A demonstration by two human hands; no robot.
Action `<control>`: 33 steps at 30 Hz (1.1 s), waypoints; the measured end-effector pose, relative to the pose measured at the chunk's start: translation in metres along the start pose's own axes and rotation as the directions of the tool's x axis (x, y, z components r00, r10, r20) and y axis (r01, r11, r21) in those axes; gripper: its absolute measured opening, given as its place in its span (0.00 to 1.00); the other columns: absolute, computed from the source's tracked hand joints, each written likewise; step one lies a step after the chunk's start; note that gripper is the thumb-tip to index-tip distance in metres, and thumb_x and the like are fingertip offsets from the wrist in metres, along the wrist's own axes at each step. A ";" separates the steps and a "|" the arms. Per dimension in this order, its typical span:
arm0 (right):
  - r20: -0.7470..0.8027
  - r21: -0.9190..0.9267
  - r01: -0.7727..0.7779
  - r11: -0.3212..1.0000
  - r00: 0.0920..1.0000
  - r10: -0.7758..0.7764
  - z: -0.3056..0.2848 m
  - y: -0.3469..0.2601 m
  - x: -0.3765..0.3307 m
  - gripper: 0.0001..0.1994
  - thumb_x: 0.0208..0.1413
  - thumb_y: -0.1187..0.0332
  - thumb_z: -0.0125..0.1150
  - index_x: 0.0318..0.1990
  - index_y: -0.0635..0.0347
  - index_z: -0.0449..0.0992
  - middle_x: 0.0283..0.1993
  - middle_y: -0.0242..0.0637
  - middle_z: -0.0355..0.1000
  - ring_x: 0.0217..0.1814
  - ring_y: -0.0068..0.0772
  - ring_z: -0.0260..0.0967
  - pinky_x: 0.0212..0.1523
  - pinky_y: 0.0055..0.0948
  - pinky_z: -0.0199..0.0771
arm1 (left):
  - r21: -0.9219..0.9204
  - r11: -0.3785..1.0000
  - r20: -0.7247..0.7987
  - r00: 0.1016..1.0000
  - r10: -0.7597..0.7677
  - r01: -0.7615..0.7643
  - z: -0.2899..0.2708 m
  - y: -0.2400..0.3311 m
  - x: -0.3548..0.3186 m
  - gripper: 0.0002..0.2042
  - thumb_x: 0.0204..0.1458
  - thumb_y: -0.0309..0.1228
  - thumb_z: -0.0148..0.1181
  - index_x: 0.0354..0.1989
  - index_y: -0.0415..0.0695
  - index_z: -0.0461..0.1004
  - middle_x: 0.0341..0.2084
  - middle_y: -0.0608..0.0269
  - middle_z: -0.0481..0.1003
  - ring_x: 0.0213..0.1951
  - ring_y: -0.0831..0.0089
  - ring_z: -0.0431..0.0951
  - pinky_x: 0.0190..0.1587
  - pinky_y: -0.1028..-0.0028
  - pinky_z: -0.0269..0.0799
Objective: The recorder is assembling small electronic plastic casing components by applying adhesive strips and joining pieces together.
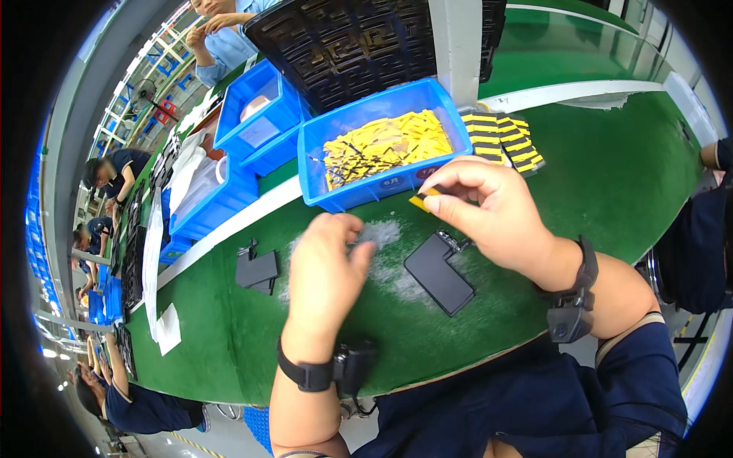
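Note:
My right hand [500,217] pinches a small yellow-and-black strip [418,203] between thumb and fingertips, just off the near edge of a blue bin [336,200]. Many loose strips [397,145] of the same yellow and black fill that bin. Over the table to the left is my left hand [324,271], its fingers curled and the thumb apart, with nothing visible in it. Between the hands, nearer my right one, lies a dark flat notched piece [441,276] with a small connector end. More dark flat pieces [258,269], overlapping, rest left of my left hand.
Striped yellow-and-black sheets [500,141] lie right of the bin. Other blue bins [210,200] stand at the left, and a black tray [351,46] leans behind. A white post [456,53] rises at the back. A co-worker [225,38] sits across; others are at the far left.

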State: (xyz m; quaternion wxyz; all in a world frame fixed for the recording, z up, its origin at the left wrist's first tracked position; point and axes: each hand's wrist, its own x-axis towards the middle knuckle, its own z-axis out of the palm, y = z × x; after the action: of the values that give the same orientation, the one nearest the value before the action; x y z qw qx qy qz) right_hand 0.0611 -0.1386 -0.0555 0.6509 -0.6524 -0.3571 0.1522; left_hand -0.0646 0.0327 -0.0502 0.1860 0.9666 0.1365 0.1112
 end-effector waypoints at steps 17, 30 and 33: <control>0.011 -0.185 0.128 0.974 0.992 -0.128 0.001 -0.007 -0.004 0.06 0.48 0.75 0.64 0.35 0.64 0.80 0.33 0.37 0.76 0.35 0.26 0.71 0.39 0.25 0.70 | -0.922 0.321 0.196 0.976 -0.090 0.215 0.019 0.038 -0.014 0.07 0.56 0.22 0.54 0.42 0.36 0.68 0.32 0.64 0.76 0.33 0.83 0.73 0.36 0.81 0.69; 0.084 -0.177 0.162 0.971 0.985 -0.149 -0.002 -0.008 -0.003 0.05 0.47 0.76 0.64 0.33 0.64 0.80 0.30 0.37 0.75 0.34 0.27 0.71 0.38 0.25 0.70 | -0.891 0.421 0.154 0.985 -0.075 0.171 0.019 0.033 -0.015 0.09 0.56 0.22 0.53 0.45 0.36 0.69 0.33 0.62 0.78 0.35 0.84 0.74 0.38 0.81 0.69; 0.055 -0.193 0.200 0.961 0.980 -0.193 0.000 -0.006 -0.004 0.05 0.46 0.77 0.64 0.32 0.63 0.80 0.30 0.36 0.75 0.35 0.29 0.71 0.41 0.27 0.70 | -0.887 0.426 0.159 0.984 -0.077 0.177 0.019 0.033 -0.015 0.10 0.56 0.22 0.54 0.46 0.37 0.70 0.33 0.62 0.78 0.35 0.84 0.74 0.38 0.81 0.69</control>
State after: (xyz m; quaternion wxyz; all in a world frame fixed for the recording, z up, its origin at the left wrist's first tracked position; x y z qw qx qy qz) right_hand 0.0566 -0.1420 -0.0513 0.5883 -0.6724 -0.4448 0.0623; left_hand -0.0663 -0.0076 -0.0568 0.6843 0.7113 0.1202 0.1067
